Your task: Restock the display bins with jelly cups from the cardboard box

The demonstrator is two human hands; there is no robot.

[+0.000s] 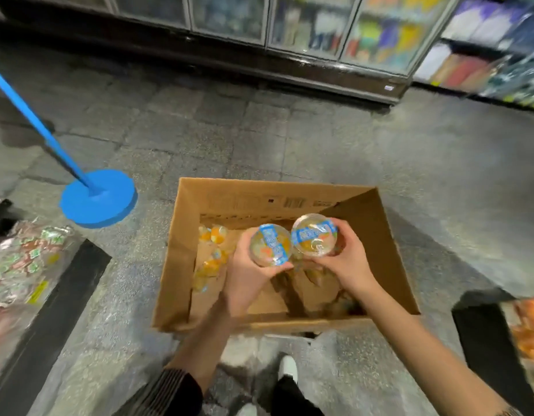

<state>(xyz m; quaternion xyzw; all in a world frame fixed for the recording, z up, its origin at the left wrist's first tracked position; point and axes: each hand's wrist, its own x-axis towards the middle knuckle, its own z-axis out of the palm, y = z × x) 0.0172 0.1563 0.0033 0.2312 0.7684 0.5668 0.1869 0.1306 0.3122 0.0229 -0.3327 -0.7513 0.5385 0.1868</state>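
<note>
- Head view, looking down: a person stands over an open cardboard box (289, 202) on a grey stone-tiled floor (199, 124), both hands raised above its opening.
- Left hand (247, 277) curls its fingers round one jelly cup (270, 245), a clear domed tub crossed by a blue printed band, with orange and pale fruit pieces showing through.
- Right hand (348, 262) grips a second jelly cup (315, 234) of the same make, blue band across it; the two cups sit just beside each other, nearly touching.
- More cups (213, 250), orange-filled and blurred, lie along the left side of the box's bottom; brown cardboard shows across the rest of the box's bottom.
- At left, a black-edged display bin (64, 295) holds wrapped sweets in green, red and white; at right, another dark bin (481, 331) holds orange packets, only partly in frame.
- A blue pole on a round blue base (99, 198) stands on the floor just beyond the box's left corner.
- Glass-doored chillers (313, 25) and stocked shelves (499, 49) line the far wall, out of focus.
- A white shoe (288, 367) and a striped sleeve (172, 388) show at the bottom edge.
</note>
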